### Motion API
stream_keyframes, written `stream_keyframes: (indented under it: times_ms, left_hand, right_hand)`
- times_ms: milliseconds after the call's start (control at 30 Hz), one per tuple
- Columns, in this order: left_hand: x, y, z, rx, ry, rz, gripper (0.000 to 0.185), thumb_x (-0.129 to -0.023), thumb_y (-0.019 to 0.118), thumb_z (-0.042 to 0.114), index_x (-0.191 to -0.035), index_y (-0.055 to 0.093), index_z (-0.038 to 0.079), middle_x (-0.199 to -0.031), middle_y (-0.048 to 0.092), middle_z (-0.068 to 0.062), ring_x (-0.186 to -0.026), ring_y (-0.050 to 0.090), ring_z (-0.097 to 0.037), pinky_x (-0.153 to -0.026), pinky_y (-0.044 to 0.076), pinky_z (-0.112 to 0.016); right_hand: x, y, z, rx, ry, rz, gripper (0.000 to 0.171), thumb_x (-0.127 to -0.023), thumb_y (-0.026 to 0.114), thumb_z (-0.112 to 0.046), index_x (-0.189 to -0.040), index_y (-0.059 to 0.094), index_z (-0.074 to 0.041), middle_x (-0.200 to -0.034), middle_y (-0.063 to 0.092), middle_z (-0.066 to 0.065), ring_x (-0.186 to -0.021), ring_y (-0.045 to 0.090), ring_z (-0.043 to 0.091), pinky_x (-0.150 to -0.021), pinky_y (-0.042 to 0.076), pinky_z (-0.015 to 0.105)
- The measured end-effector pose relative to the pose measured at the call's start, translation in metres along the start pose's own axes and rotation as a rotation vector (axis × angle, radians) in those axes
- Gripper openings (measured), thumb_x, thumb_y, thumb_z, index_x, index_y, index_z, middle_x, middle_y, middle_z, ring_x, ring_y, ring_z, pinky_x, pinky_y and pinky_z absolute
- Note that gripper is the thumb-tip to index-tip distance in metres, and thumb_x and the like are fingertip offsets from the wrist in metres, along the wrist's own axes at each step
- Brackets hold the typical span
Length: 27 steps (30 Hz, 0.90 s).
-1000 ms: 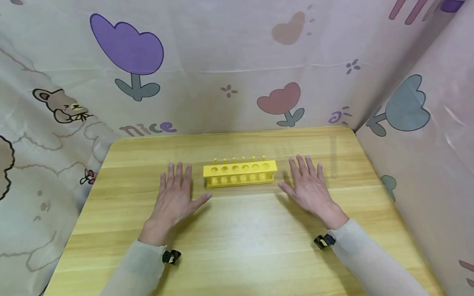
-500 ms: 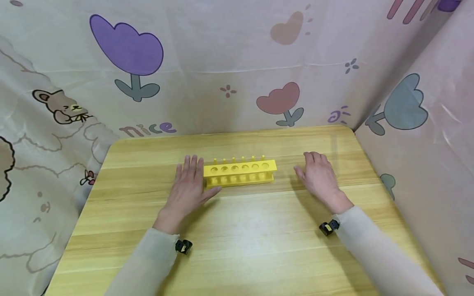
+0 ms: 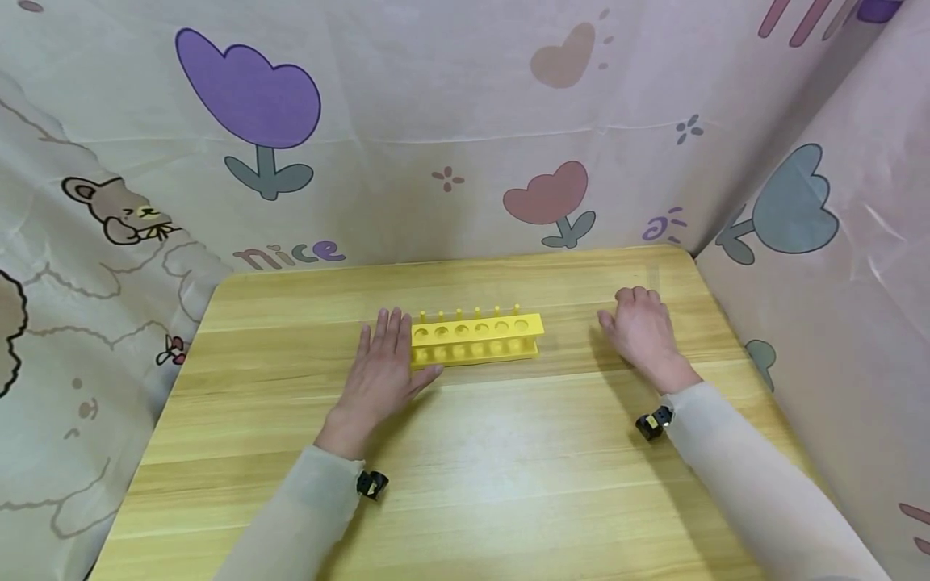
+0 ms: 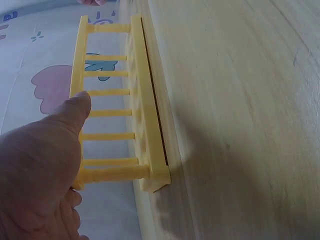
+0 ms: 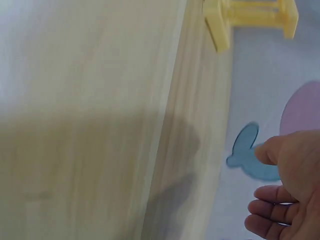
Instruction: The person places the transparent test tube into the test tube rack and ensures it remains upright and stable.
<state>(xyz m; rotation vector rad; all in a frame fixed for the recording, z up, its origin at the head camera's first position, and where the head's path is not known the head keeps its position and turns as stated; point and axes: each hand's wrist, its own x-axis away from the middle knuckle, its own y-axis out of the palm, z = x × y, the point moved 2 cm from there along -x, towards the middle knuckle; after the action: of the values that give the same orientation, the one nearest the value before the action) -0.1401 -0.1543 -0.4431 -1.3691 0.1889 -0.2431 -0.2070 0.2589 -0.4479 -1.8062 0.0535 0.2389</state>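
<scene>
A yellow test tube rack (image 3: 479, 347) with a row of round holes stands at mid-table. My left hand (image 3: 381, 375) lies along its left end, fingers straight and thumb reaching across the front. In the left wrist view, the thumb (image 4: 77, 107) overlaps the edge of the rack's upper plate. My right hand (image 3: 647, 331) hovers to the right of the rack, fingers bent loosely downward and holding nothing. Just beyond its fingers shows the end of a faint clear tube (image 3: 653, 278), mostly hidden by the hand. The right wrist view shows the relaxed fingers (image 5: 272, 210).
The wooden table (image 3: 501, 468) carries these things. Behind it and along both sides hangs a printed cloth (image 3: 407, 97) with flowers and hearts. A small black device (image 3: 372, 485) sits at the left cuff, and a similar device (image 3: 654, 423) at the right.
My left hand has moved right, from beside the rack to its left end. My right hand has shifted right and away from me, over the clear tube, its spread fingers now bent.
</scene>
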Motion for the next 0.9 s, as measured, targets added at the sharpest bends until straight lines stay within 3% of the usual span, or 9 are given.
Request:
stream_keyframes:
  times_ms: [233, 433, 633, 900]
  left_hand:
    - [0.000, -0.001, 0.000, 0.003, -0.014, -0.007, 0.100, -0.106, 0.048, 0.064, -0.166, 0.009, -0.004, -0.175, 0.004, -0.025, -0.163, -0.001, -0.040, -0.132, 0.002, -0.060]
    - [-0.002, -0.003, 0.001, -0.006, -0.014, -0.013, 0.097, -0.107, 0.050, 0.061, -0.166, 0.012, -0.005, -0.174, 0.006, -0.025, -0.163, 0.001, -0.041, -0.132, 0.003, -0.060]
    - [-0.003, -0.003, 0.003, -0.018, -0.011, -0.019, 0.095, -0.107, 0.048, 0.060, -0.165, 0.013, -0.007, -0.174, 0.008, -0.026, -0.163, 0.004, -0.042, -0.131, 0.008, -0.061]
    - [-0.003, -0.002, 0.002, -0.007, -0.013, -0.016, 0.093, -0.108, 0.048, 0.058, -0.166, 0.012, -0.006, -0.174, 0.007, -0.026, -0.163, 0.003, -0.041, -0.131, 0.008, -0.062]
  right_hand:
    - [-0.022, -0.007, 0.034, 0.025, 0.169, -0.122, 0.054, -0.106, 0.050, -0.031, -0.116, 0.052, 0.022, -0.109, 0.054, 0.039, -0.103, 0.049, 0.056, -0.090, 0.045, 0.069]
    - [-0.037, -0.006, 0.063, 0.062, 0.301, -0.249, 0.061, -0.107, 0.045, -0.035, -0.121, 0.050, 0.025, -0.116, 0.051, 0.044, -0.114, 0.046, 0.061, -0.096, 0.043, 0.072]
    - [-0.045, -0.002, 0.074, 0.064, 0.358, -0.333, 0.053, -0.106, 0.043, -0.034, -0.108, 0.059, 0.017, -0.117, 0.054, 0.044, -0.111, 0.048, 0.059, -0.094, 0.045, 0.069]
    - [-0.051, 0.003, 0.074, 0.075, 0.402, -0.389, 0.044, -0.105, 0.041, -0.030, -0.101, 0.062, 0.009, -0.120, 0.059, 0.044, -0.105, 0.052, 0.055, -0.089, 0.047, 0.063]
